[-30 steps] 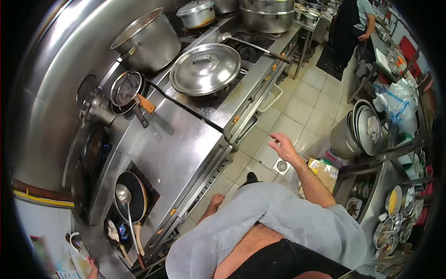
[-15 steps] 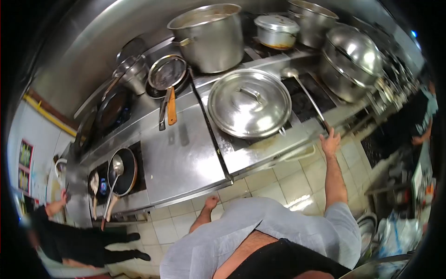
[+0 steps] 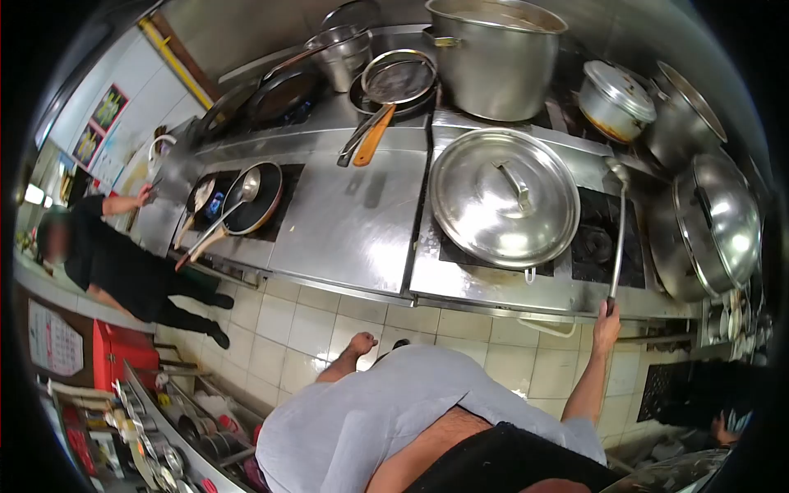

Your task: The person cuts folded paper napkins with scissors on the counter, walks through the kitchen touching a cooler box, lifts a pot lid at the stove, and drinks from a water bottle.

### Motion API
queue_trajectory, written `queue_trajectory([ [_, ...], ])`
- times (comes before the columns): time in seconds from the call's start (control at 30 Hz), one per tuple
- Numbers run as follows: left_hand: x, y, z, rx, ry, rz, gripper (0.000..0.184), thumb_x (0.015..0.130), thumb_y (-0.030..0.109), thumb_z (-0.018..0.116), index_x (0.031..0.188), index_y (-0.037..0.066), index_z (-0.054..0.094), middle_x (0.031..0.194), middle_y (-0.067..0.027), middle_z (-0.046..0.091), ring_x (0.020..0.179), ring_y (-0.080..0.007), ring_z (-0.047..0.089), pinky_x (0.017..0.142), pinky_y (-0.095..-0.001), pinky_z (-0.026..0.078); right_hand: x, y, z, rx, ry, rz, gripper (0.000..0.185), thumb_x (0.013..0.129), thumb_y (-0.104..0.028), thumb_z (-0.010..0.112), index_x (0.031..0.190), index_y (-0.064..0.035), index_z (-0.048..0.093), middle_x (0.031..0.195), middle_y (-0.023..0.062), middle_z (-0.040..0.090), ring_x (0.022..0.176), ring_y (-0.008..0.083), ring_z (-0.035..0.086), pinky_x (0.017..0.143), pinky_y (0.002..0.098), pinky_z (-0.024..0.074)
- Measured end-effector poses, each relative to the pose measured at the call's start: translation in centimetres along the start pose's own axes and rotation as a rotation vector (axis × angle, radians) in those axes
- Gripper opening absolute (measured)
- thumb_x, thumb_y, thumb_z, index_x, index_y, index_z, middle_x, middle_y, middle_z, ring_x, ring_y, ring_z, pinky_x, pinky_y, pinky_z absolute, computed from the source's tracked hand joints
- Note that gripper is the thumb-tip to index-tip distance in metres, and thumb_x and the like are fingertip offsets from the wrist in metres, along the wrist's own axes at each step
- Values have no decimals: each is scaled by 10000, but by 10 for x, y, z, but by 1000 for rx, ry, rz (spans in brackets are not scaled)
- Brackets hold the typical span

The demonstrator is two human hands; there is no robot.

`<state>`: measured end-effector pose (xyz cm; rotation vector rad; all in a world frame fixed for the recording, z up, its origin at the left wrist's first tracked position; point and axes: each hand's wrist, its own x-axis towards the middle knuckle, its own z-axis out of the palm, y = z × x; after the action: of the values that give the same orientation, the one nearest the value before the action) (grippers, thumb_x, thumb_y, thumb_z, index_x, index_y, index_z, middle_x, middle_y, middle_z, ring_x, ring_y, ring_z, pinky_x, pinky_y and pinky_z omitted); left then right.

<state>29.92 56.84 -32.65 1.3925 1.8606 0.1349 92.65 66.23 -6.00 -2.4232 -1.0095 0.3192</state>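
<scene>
My right hand (image 3: 606, 326) is closed around the dark end of a long-handled ladle (image 3: 618, 238) at the stove's front edge. The ladle's bowl points away from me, over the right burner (image 3: 596, 240). Left of it, a big round steel lid (image 3: 468, 197) with a loop handle covers whatever lies below. My left hand (image 3: 360, 343) hangs low in front of the counter, fingers curled in, with nothing visible in them. A bare steel worktop (image 3: 345, 234) lies beyond that hand.
A tall stockpot (image 3: 497, 70), a small lidded pot (image 3: 615, 99) and a large covered pot (image 3: 719, 226) stand around the stove. To the left, a frying pan (image 3: 267, 201) with a ladle sits near a lit burner. A person in black (image 3: 123, 263) stands at far left.
My right hand has closed on the ladle's handle, where before its fingers were spread at the handle's end. The view has turned left, so the stove appears further right.
</scene>
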Motion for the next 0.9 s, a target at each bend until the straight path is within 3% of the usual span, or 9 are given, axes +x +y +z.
queue_trajectory([
  [0.03, -1, 13, -8, -18, -63, -45, 374, 725, 393, 580, 835, 38, 622, 920, -183, 614, 887, -336, 576, 788, -402, 461, -6, -1, -1, -4, -8, -20, 425, 851, -390, 526, 1142, -80, 513, 1007, 206, 599, 956, 388, 552, 774, 458, 432],
  [0.17, 14, 40, -20, -1, -96, -23, 313, 690, 353, 596, 752, 46, 601, 861, -174, 618, 841, -320, 584, 742, -403, 463, -57, -33, -9, 312, 48, -196, 415, 855, -345, 553, 1109, -21, 504, 882, 150, 616, 814, 314, 569, 745, 379, 432],
  [0.23, 23, 52, -29, 26, -119, -9, 303, 690, 347, 596, 739, 48, 598, 857, -174, 618, 838, -320, 585, 739, -403, 464, -83, -47, 4, 609, 30, -476, 388, 828, -249, 611, 1103, -1, 494, 781, 64, 569, 688, 200, 538, 634, 306, 438],
  [0.27, 26, 56, -32, 16, -125, 17, 299, 689, 339, 599, 760, 49, 601, 865, -173, 617, 842, -320, 584, 743, -401, 464, -118, -83, -15, 681, -192, -290, 414, 791, -177, 656, 1115, 10, 479, 735, 5, 508, 609, 94, 479, 518, 236, 403],
  [0.33, 34, 57, -35, -3, -125, 41, 297, 687, 331, 601, 780, 49, 603, 873, -171, 617, 846, -320, 584, 748, -399, 464, -154, -106, -1, 773, -377, -358, 453, 771, -158, 676, 1137, 7, 466, 715, -3, 497, 554, 50, 439, 455, 206, 365],
  [0.43, 45, 29, -38, -15, -35, 130, 303, 694, 321, 634, 848, 62, 608, 859, -131, 624, 823, -278, 586, 733, -370, 460, -216, -146, 31, 940, -653, -388, 584, 775, -75, 656, 1282, 5, 378, 763, 7, 501, 572, 62, 458, 473, 207, 389],
  [0.63, 41, -54, -96, -99, -11, 98, 349, 688, 328, 644, 926, 75, 617, 875, -140, 626, 839, -278, 587, 749, -366, 460, -317, -259, 98, 937, -1019, -439, 535, 787, -43, 625, 1271, -6, 400, 725, 9, 478, 521, 64, 429, 441, 214, 352],
  [0.77, 16, -133, -127, -132, 61, 4, 336, 701, 329, 632, 896, 56, 624, 905, -146, 623, 870, -281, 585, 770, -373, 458, -350, -324, 170, 680, -855, -542, 549, 769, -109, 644, 1253, 9, 414, 700, 66, 539, 538, 96, 483, 461, 252, 379],
  [0.9, -21, -216, -156, 169, 21, 62, 345, 759, 353, 527, 861, 43, 639, 1016, -169, 584, 954, -314, 543, 818, -415, 435, -362, -387, 224, 442, -479, -781, 599, 793, -128, 586, 1335, -111, 333, 843, 197, 585, 723, 335, 582, 657, 448, 444],
])
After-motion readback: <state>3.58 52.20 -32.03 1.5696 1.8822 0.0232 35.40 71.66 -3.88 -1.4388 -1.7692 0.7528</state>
